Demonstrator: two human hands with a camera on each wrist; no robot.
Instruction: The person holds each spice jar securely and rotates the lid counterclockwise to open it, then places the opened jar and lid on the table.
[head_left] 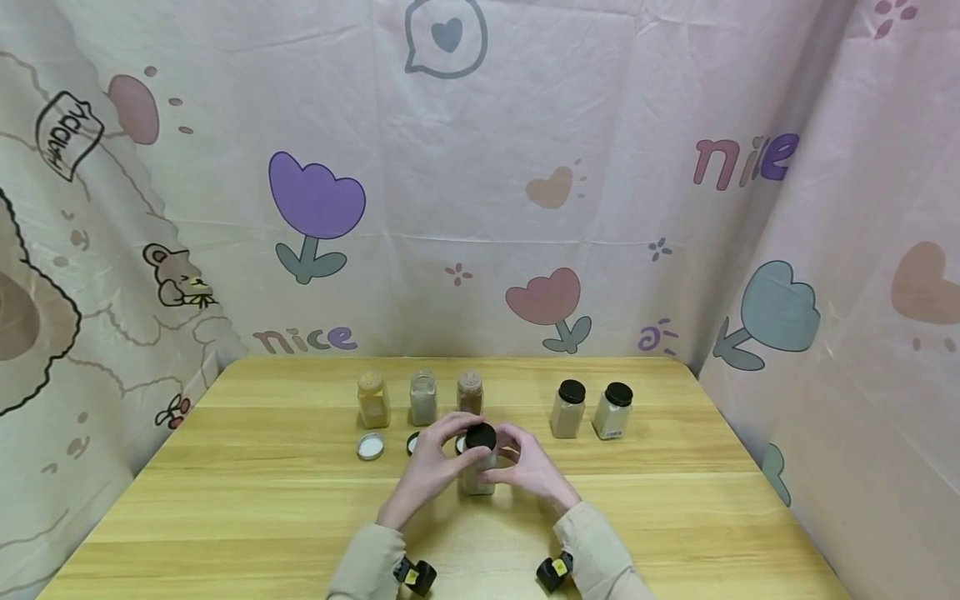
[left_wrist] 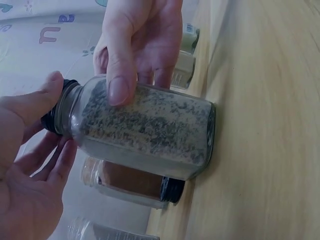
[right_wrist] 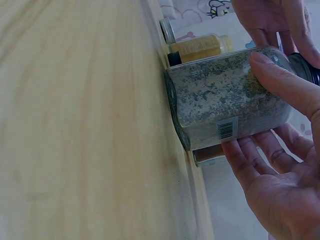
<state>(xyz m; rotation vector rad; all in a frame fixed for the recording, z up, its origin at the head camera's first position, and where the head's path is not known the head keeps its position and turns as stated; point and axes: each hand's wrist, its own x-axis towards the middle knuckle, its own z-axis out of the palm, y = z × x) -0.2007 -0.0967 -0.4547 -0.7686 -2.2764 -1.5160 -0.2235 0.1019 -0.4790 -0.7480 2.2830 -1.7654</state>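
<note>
Spice jar (left_wrist: 155,125) is upright in front of three uncapped jars (head_left: 423,402), left hand (head_left: 435,460) pinching its black lid (head_left: 481,435), right hand (head_left: 532,465) holding its body; a loose right-hand hold could let it twist or topple.

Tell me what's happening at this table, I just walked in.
A person's left hand holds the black lid of a speckled jar, while the right hand grips its side. The jar is upright and its lid is on. Behind it, a yellow jar, a pale jar and a brown jar stand uncapped on the table, with lids lying in front of them. To the right stand two more jars, both capped.
</note>
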